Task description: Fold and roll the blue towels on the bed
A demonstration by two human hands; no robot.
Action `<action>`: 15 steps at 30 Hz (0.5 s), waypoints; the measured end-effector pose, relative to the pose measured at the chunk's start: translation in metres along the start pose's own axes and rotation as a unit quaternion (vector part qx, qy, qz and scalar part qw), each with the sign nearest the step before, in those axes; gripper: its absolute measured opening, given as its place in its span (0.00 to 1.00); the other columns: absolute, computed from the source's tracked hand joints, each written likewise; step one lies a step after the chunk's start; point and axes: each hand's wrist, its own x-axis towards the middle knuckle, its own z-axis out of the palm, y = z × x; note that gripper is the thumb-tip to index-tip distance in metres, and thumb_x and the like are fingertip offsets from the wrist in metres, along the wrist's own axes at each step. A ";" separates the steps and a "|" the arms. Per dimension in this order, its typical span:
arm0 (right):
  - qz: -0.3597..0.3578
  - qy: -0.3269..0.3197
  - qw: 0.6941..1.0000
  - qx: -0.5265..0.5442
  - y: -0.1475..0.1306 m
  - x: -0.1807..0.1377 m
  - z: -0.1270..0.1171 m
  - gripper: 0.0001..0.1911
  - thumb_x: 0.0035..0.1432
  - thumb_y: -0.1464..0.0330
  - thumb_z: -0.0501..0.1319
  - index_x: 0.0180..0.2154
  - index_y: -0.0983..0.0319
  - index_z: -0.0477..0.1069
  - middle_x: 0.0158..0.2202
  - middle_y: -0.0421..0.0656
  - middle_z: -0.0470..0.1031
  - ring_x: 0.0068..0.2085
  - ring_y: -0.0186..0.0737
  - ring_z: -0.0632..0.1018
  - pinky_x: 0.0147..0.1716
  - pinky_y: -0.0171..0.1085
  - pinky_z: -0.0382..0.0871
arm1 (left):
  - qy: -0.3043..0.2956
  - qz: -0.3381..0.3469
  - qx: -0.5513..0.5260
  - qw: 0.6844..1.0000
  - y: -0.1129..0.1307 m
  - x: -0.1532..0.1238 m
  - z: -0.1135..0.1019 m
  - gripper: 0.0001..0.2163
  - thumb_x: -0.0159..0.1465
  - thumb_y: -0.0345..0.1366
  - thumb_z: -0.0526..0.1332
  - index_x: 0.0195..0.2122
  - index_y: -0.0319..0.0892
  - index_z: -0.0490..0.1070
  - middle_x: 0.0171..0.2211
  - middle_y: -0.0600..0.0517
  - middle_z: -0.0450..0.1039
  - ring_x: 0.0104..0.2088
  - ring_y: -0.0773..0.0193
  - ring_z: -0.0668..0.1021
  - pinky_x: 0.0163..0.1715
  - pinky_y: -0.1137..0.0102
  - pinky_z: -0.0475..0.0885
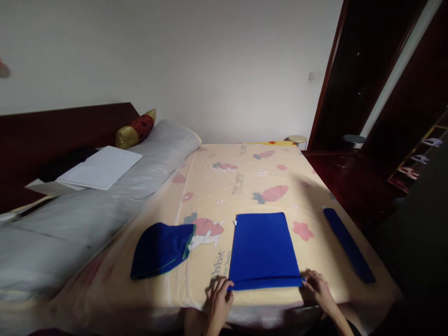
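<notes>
A blue cloth (261,245) lies flat on the bed near its front edge, with a narrow strip folded over along its near side. My left hand (220,294) pinches the near left corner of this fold. At the near right corner, the fingers of my right hand (317,287) grip the other end of it. To the left rests a blue fabric piece with green edging (161,249), shaped like a cap or pouch. On the right, a long narrow blue folded cloth (348,245) lies slanted along the bed's side.
The bed (241,186) has a cream sheet printed with carrots and flowers. Grey pillows (140,172), a white flat board (101,167) and a red and gold bolster (136,130) are at the left. Stools (297,139) and a shoe rack (416,158) stand beyond the right side.
</notes>
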 end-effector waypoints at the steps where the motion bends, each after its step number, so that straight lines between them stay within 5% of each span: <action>1: 0.008 0.006 1.000 -0.021 0.000 0.000 0.002 0.14 0.55 0.54 0.55 0.31 0.55 0.73 0.39 0.43 0.76 0.44 0.48 0.74 0.42 0.45 0.67 | 0.002 -0.002 0.002 1.000 0.000 0.000 0.000 0.13 0.54 0.27 0.55 0.35 0.51 0.73 0.38 0.56 0.78 0.47 0.59 0.75 0.48 0.62 0.64; 5: 0.029 0.046 0.996 -0.065 -0.006 -0.004 0.013 0.15 0.52 0.59 0.57 0.41 0.56 0.73 0.46 0.48 0.74 0.47 0.54 0.72 0.43 0.51 0.64 | 0.005 -0.003 0.011 1.000 0.002 -0.001 -0.001 0.12 0.54 0.28 0.56 0.35 0.50 0.73 0.38 0.56 0.79 0.47 0.59 0.76 0.47 0.62 0.64; 8: -0.025 0.077 0.993 -0.087 -0.014 -0.009 0.019 0.19 0.55 0.67 0.53 0.49 0.54 0.69 0.47 0.47 0.73 0.47 0.50 0.72 0.44 0.48 0.63 | 0.017 0.007 0.021 1.000 0.001 -0.001 -0.001 0.13 0.53 0.28 0.56 0.36 0.51 0.73 0.38 0.56 0.79 0.47 0.60 0.76 0.47 0.63 0.65; 11: -0.098 0.039 0.991 -0.077 -0.017 -0.015 0.021 0.21 0.58 0.73 0.48 0.47 0.51 0.71 0.50 0.44 0.73 0.48 0.45 0.72 0.45 0.46 0.63 | 0.028 0.017 0.029 0.999 -0.002 -0.002 0.000 0.14 0.53 0.27 0.56 0.37 0.51 0.74 0.39 0.56 0.80 0.47 0.60 0.77 0.47 0.64 0.65; 15: -0.120 0.000 0.991 -0.059 -0.009 -0.023 0.018 0.20 0.58 0.68 0.54 0.52 0.50 0.69 0.51 0.44 0.73 0.51 0.47 0.71 0.47 0.47 0.64 | 0.045 0.030 0.035 0.998 -0.005 -0.002 0.002 0.12 0.56 0.29 0.56 0.37 0.51 0.74 0.39 0.55 0.80 0.46 0.60 0.77 0.48 0.63 0.64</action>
